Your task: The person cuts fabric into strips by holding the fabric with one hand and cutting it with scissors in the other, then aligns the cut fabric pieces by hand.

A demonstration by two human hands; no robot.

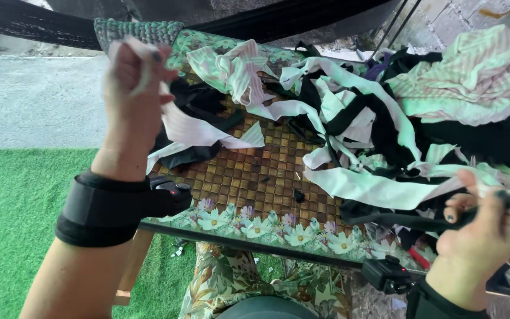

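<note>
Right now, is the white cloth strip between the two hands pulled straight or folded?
Spread out, not folded: the white strip runs loosely across the mat from the left hand toward the right hand.

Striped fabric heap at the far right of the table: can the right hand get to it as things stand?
Probably not straight away. The right hand is pinching a black strip and a white strip, and a tangle of scraps lies between it and the striped fabric heap. Nothing solid blocks the way.

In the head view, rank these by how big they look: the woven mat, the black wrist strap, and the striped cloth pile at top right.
1. Woven mat
2. Striped cloth pile
3. Black wrist strap, though it sits nearest the camera, which enlarges it.
</note>
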